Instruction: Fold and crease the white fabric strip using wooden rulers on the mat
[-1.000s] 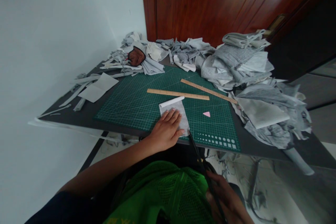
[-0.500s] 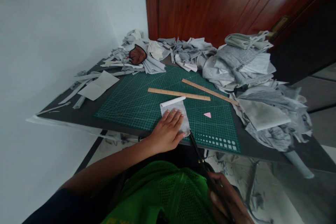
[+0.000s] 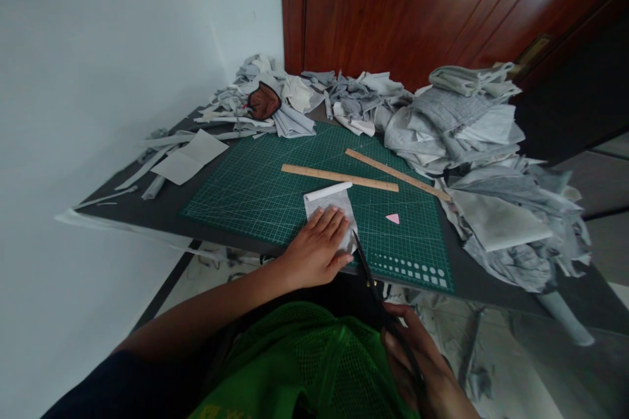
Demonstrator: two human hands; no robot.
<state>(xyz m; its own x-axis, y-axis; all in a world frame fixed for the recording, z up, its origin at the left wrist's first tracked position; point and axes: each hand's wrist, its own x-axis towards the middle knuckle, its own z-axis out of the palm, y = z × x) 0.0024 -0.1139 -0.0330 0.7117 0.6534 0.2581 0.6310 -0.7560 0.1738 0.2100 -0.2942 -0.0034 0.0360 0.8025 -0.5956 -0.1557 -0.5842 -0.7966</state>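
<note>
My left hand (image 3: 319, 249) lies flat with its fingers stretched out, pressing a small piece of light grey fabric (image 3: 350, 209) onto the green cutting mat (image 3: 236, 196). The far edge of that fabric is rolled or folded into a white strip. Wrapped round the handles of black scissors (image 3: 369, 278) is my right hand (image 3: 422, 360), below the table's front edge. The scissors' tips reach the fabric's right edge, close to my left thumb. A pink triangular piece of chalk (image 3: 392, 218) lies on the mat to the right.
Two wooden rulers (image 3: 339, 177) (image 3: 398, 174) lie on the mat beyond the fabric. Grey cloth piles (image 3: 442, 124) cover the table's right side and back. Loose strips and a pale sheet (image 3: 189, 157) rest at left, near a brown dark-edged cloth piece (image 3: 264, 101).
The scissors and my right hand have moved slightly forward, with the tips further up the fabric's right edge. My left hand keeps its place on the fabric. The view has shifted a little.
</note>
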